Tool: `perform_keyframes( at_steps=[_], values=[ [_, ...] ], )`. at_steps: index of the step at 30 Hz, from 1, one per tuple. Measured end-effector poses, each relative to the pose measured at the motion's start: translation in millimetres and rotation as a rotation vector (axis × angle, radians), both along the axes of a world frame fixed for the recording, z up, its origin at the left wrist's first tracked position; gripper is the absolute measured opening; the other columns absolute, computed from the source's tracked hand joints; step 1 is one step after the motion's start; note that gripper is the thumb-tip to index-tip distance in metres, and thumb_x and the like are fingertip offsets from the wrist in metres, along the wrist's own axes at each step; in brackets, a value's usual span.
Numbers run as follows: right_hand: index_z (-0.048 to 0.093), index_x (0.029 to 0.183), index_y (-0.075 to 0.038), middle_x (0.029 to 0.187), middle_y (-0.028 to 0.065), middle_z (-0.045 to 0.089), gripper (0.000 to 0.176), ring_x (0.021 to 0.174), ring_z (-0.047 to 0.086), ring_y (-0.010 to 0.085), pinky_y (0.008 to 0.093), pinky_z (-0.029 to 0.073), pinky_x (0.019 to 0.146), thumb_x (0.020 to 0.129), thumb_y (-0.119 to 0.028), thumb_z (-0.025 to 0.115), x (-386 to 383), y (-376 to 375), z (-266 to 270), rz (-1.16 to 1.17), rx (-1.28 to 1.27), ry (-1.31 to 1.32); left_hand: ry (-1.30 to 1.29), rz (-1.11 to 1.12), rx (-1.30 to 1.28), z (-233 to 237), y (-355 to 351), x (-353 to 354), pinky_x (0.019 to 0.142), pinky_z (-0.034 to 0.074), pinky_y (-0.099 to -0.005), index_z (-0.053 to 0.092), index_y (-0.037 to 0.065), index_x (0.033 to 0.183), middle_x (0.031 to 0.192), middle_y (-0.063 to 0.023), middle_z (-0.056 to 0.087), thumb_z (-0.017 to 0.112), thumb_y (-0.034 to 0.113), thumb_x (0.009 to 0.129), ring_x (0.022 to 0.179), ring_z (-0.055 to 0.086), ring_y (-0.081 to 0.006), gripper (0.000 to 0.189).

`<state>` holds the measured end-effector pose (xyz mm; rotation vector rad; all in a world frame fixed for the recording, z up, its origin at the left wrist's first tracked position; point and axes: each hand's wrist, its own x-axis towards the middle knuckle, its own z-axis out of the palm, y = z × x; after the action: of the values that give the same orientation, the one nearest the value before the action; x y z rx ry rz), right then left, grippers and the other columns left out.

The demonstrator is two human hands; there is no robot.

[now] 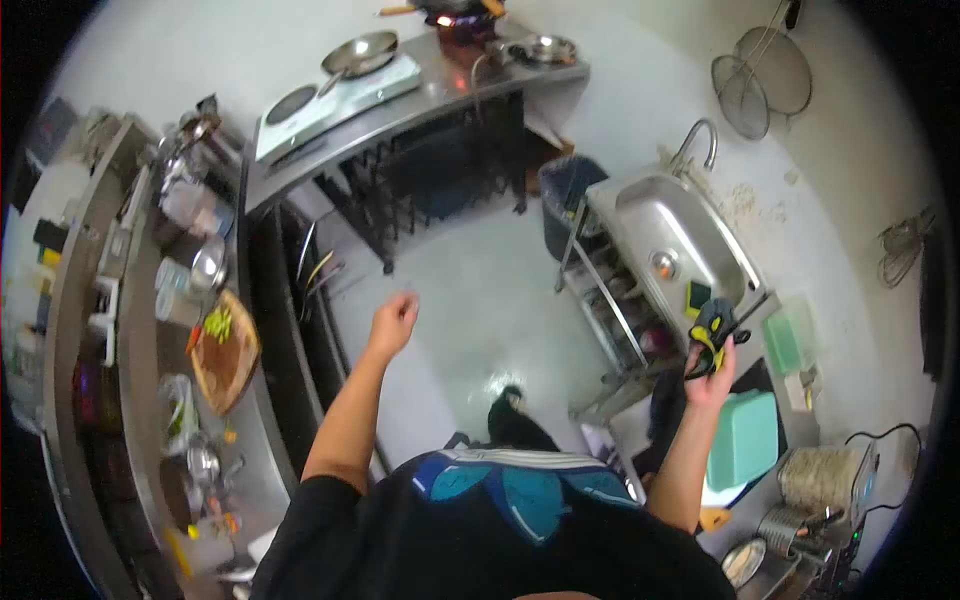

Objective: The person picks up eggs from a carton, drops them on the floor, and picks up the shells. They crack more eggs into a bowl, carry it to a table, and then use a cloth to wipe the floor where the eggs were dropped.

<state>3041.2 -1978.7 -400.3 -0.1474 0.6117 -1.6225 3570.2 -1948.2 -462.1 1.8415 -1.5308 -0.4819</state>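
My left hand (395,322) hangs over the floor in the middle of the room. Its fingers are curled in and nothing shows in them. Over on the right, near the sink's front corner, my right hand (711,378) is closed around a black and yellow-green object (713,332) with a thin dark part sticking out to the right. Its exact kind is hard to make out. Just beyond that object, a yellow and dark green sponge (697,297) lies at the edge of the steel sink (735,240). A turquoise plastic tub (745,440) stands beside my right wrist.
A steel counter (250,440) runs along the left, bearing a wooden board (232,365) with chopped green pieces and a metal ladle (209,265). At the back, a frying pan (360,52) sits on a white cooktop (395,85). A dark bin (560,225) stands left of the sink.
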Motion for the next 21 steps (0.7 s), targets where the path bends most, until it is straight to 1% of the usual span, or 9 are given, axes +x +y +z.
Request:
perform_keyframes(
  at_steps=[2,4,7,10,13,15,17,18,21],
  values=[
    [0.056,0.107,-0.005,0.101,0.0065,0.062,0.026,0.085,0.061,0.0196,0.0276,0.051,0.068,0.088,-0.022,0.052,0,-39,-2,-0.050,0.013,0.017,0.038,-0.006,0.118,-32,-9,3,0.061,0.045,-0.0256,0.059,0.001,0.097,0.072,-0.0042,0.061,0.055,0.012,0.085,0.066,0.056,-0.0109,0.017],
    [0.055,0.108,-0.005,0.100,0.0064,0.062,0.027,0.084,0.061,0.0191,0.0274,0.052,0.067,0.087,-0.022,0.053,12,-68,-1,-0.085,0.004,0.014,0.103,-0.014,0.213,-78,-9,29,0.062,0.047,-0.0284,0.060,0.004,0.094,0.071,-0.0085,0.061,0.055,0.018,0.084,0.064,0.058,-0.0149,0.018],
    [0.057,0.103,-0.007,0.096,0.0053,0.063,0.024,0.080,0.061,0.0172,0.0283,0.052,0.064,0.084,-0.022,0.058,25,-106,13,-0.193,0.111,0.076,0.234,0.041,0.323,-76,-13,50,0.059,0.047,-0.0268,0.060,0.003,0.093,0.070,-0.0062,0.060,0.055,0.013,0.083,0.062,0.057,-0.0118,0.016],
    [0.058,0.100,-0.008,0.095,0.0039,0.063,0.022,0.082,0.060,0.0173,0.0309,0.051,0.070,0.081,-0.020,0.061,17,-142,-8,-0.227,0.162,0.038,0.351,0.103,0.350,-68,-57,74,0.057,0.048,-0.0245,0.059,0.002,0.094,0.072,-0.0036,0.059,0.050,0.006,0.085,0.062,0.055,-0.0104,0.013],
    [0.058,0.100,-0.007,0.095,0.0047,0.063,0.019,0.082,0.060,0.0184,0.0329,0.050,0.072,0.084,-0.018,0.057,10,-170,-25,-0.300,0.133,0.017,0.007,-0.072,0.460,-46,-144,79,0.058,0.047,-0.0273,0.058,-0.002,0.093,0.074,-0.0088,0.060,0.050,0.011,0.086,0.063,0.056,-0.0120,0.017],
    [0.057,0.102,-0.005,0.098,0.0068,0.062,0.021,0.085,0.060,0.0210,0.0340,0.050,0.074,0.085,-0.017,0.055,7,-182,-42,-0.368,0.112,-0.013,-0.145,-0.316,0.157,-26,-214,49,0.061,0.047,-0.0330,0.058,-0.002,0.092,0.076,-0.0150,0.061,0.051,0.013,0.085,0.066,0.060,-0.0213,0.018],
    [0.056,0.101,-0.005,0.098,0.0069,0.062,0.022,0.084,0.060,0.0211,0.0342,0.049,0.075,0.084,-0.018,0.056,9,-185,-51,-0.423,0.104,-0.023,-0.267,-0.471,0.109,-12,-297,1,0.070,0.046,-0.0421,0.059,0.001,0.091,0.084,-0.0193,0.060,0.054,0.012,0.082,0.080,0.057,-0.0383,0.015],
    [0.056,0.102,-0.005,0.097,0.0066,0.062,0.023,0.085,0.060,0.0212,0.0342,0.049,0.075,0.084,-0.018,0.056,7,-185,-62,-0.442,0.122,-0.029,-0.210,-0.605,-0.075,-12,-334,-26,0.072,0.045,-0.0416,0.059,0.001,0.091,0.084,-0.0179,0.060,0.056,0.011,0.080,0.083,0.057,-0.0370,0.015],
    [0.056,0.104,-0.005,0.100,0.0057,0.062,0.024,0.086,0.059,0.0207,0.0335,0.048,0.078,0.085,-0.020,0.055,13,-189,-58,-0.532,0.225,-0.018,-0.298,-0.955,-0.126,1,-421,-124,0.084,0.044,-0.0375,0.057,0.004,0.106,0.105,-0.0161,0.058,0.057,0.010,0.078,0.099,0.054,-0.0326,0.029]
  ],
)
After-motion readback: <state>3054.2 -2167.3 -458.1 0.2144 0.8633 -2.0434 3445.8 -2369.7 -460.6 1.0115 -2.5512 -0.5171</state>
